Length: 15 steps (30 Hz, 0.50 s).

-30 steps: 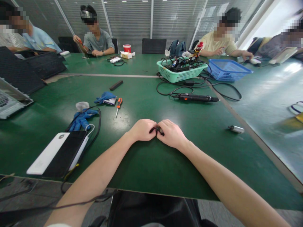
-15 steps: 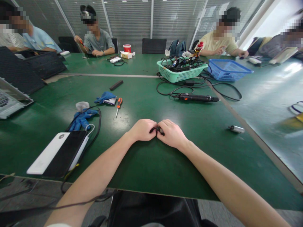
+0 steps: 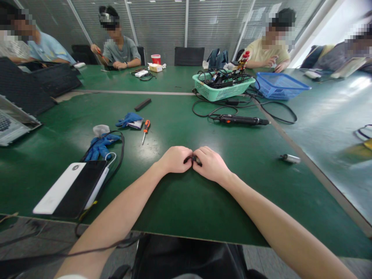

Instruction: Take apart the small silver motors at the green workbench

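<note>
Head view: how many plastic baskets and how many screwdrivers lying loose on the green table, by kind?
Mint-green plastic basket: 1
Blue plastic basket: 1
Orange-handled screwdriver: 1
Black corded electric screwdriver: 1
Total: 4

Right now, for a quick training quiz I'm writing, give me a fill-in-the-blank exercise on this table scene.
1. The left hand and right hand pinch a small ____ object between them.
2. The screwdriver on the green table has an ____ handle.
3. Beside the mint-green basket, the other plastic basket is ____.
4. The metal cylinder lies to the ____ of the hands.

Missing words: black; orange; blue; right.
</note>
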Each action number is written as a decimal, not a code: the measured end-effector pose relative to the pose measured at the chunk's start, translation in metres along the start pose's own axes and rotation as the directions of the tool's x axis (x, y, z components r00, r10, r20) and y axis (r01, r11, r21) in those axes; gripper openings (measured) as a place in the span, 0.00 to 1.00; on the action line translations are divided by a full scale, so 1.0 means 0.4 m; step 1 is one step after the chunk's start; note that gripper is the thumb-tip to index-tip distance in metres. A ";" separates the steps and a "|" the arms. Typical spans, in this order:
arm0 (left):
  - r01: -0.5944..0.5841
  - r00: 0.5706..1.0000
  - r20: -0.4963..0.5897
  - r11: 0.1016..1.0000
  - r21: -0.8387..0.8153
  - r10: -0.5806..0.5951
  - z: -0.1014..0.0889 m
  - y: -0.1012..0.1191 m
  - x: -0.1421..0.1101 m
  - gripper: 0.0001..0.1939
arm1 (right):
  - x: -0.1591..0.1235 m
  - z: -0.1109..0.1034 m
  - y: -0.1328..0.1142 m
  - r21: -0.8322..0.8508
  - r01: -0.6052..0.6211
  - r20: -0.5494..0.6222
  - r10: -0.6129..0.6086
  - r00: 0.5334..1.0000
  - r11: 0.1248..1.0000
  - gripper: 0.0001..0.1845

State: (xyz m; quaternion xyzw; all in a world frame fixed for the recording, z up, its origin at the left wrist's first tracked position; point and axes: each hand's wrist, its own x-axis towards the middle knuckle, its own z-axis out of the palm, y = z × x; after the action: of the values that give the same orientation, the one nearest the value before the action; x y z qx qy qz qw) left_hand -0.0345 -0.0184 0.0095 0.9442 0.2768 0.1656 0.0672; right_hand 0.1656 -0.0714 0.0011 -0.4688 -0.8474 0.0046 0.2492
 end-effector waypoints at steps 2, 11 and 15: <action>0.000 1.000 0.000 1.000 0.000 0.000 0.000 0.000 0.000 0.05 | 0.001 -0.001 -0.001 0.005 0.000 0.001 0.000 1.000 1.000 0.01; 0.002 1.000 0.001 1.000 -0.010 -0.002 0.004 0.000 -0.002 0.06 | 0.003 -0.001 -0.001 0.027 -0.004 0.005 0.003 1.000 1.000 0.01; 0.000 1.000 0.002 1.000 -0.006 0.000 0.002 -0.001 0.000 0.06 | 0.003 -0.005 -0.001 0.020 -0.003 0.011 0.003 1.000 1.000 0.01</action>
State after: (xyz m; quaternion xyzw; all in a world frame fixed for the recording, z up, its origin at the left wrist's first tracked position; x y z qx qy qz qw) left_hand -0.0344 -0.0183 0.0086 0.9441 0.2764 0.1654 0.0702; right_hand 0.1657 -0.0711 0.0032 -0.4676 -0.8480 0.0160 0.2491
